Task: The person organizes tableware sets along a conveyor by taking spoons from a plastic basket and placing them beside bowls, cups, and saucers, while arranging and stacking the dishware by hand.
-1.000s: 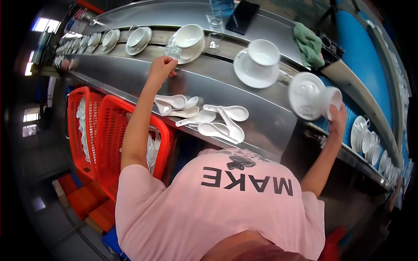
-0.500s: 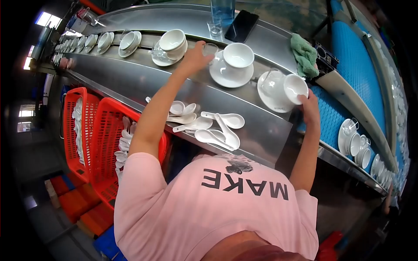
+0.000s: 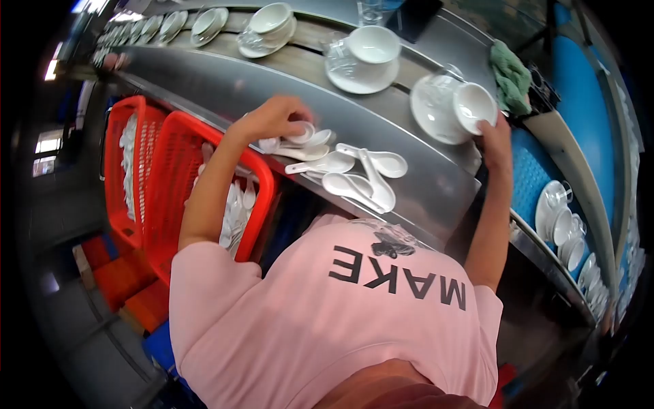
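My left hand is over the spoons at the left end of the pile, its fingers curled and blurred around the end of one white spoon. Several more white spoons lie on the steel ledge to its right. With closed fingers, my right hand grips the rim of a white bowl. That bowl rests on a white plate beside a clear glass. Farther left along the line, another bowl and a glass stand on a plate.
Red baskets with spoons stand below the ledge at left. A green cloth and a dark phone lie on the far ledge. At right, a blue belt carries more dish sets. Place settings extend to the far left.
My left hand has left the glass by the middle plate and come down to the spoons. That glass now stands on the plate. My right hand remains at the right bowl.
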A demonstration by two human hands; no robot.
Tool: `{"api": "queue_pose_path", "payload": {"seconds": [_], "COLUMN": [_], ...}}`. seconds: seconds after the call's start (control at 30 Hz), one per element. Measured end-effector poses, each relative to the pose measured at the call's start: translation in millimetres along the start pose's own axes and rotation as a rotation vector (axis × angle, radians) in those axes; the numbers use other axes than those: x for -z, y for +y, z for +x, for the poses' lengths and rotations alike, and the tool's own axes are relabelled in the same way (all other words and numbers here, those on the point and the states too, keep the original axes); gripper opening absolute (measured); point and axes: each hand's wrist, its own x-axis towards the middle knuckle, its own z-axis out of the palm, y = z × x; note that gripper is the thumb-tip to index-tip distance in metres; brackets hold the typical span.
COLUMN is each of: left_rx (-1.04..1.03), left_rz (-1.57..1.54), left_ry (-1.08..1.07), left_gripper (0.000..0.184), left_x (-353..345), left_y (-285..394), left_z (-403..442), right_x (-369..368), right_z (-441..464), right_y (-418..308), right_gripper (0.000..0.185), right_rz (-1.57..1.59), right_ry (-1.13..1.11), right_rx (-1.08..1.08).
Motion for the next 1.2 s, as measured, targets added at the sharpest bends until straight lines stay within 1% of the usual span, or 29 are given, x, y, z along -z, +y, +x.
{"api": "queue_pose_path", "payload": {"seconds": [0.07,0.1,0.17,0.2,0.27,0.3,0.37,0.4,0.43,0.47,0.5,0.53,0.57,0.6,0.63,0.67,0.7,0.77,0.87,0.9,0.93,0.97,1.0,1.03,1.1,1.2], "left_rx": [0.086,0.092,0.115,0.159,0.188,0.207,0.251,0.271,0.287,0.303,0.317,0.324,0.374,0.419,0.460,0.499,0.561,0.678,0.540,0.531,0.517,0.495,0.409,0.311,0.121,0.127], "left_rz": [-0.085,-0.110,-0.157,-0.153,-0.193,-0.214,-0.318,-0.363,-0.402,-0.440,-0.479,-0.631,-0.660,-0.689,-0.716,-0.661,-0.604,-0.482,-0.738,-0.576,-0.417,-0.258,-0.121,-0.128,-0.136,-0.053], "left_ry": [0.037,0.055,0.100,0.102,0.168,0.202,0.360,0.451,0.495,0.542,0.589,0.624,0.638,0.650,0.662,0.688,0.707,0.730,0.745,0.684,0.622,0.565,0.436,0.292,0.009,-0.013], "left_gripper": [0.017,0.015,0.011,0.011,0.015,0.017,0.024,0.027,0.027,0.026,0.026,0.018,0.016,0.014,0.012,0.011,0.011,0.012,0.014,0.015,0.017,0.018,0.018,0.017,0.014,0.014], "left_x": [-1,-1,0,4,3,4,13,19,24,29,33,32,33,33,33,31,30,29,21,22,25,27,27,25,17,5], "left_y": [6,4,-2,4,-14,-22,-27,-29,-30,-28,-27,-30,-32,-34,-36,-42,-47,-54,-72,-65,-49,-35,-26,-17,-3,1], "left_z": [3,4,6,5,6,6,7,7,8,10,14,20,24,29,33,37,41,50,57,58,53,49,44,36,20,15], "right_x": [-17,-21,-30,-36,-45,-45,-44,-29,-16,11,32,73,113,137,159,193,205,249,222,202,198,200,210,211,195,157], "right_z": [3,9,19,20,18,13,-4,-4,-13,-13,-30,-27,-35,-51,-60,-59,-65,-57,-67,-72,-74,-77,-77,-79,-82,-78], "right_y": [-6,-5,-3,-8,-16,-24,-46,-38,-40,-31,-47,-28,-21,-31,-34,-20,-20,6,-14,-32,-33,-33,-21,-9,6,-7], "right_gripper": [0.053,0.054,0.055,0.054,0.053,0.053,0.051,0.049,0.046,0.042,0.039,0.038,0.039,0.044,0.049,0.048,0.049,0.049,0.049,0.047,0.047,0.047,0.048,0.049,0.049,0.046], "right_rz": [0.101,0.076,-0.007,-0.024,-0.059,-0.070,-0.093,-0.103,-0.233,-0.372,-0.347,-0.452,-0.582,-0.795,-0.962,-1.088,-1.084,-0.929,-1.055,-0.991,-0.886,-0.780,-0.721,-0.586,-0.379,-0.295], "right_ry": [-0.019,-0.041,-0.099,-0.120,-0.167,-0.191,-0.253,-0.256,-0.067,0.055,0.140,0.267,0.394,0.514,0.553,0.565,0.519,0.328,0.219,0.253,0.228,0.206,0.140,0.165,0.245,0.201], "right_rx": [0.013,-0.015,0.090,0.120,0.178,0.144,0.075,0.066,0.104,0.267,0.226,0.379,0.421,0.442,0.459,0.415,0.314,0.058,-0.095,-0.163,-0.172,-0.173,-0.109,-0.143,-0.099,-0.027]}}
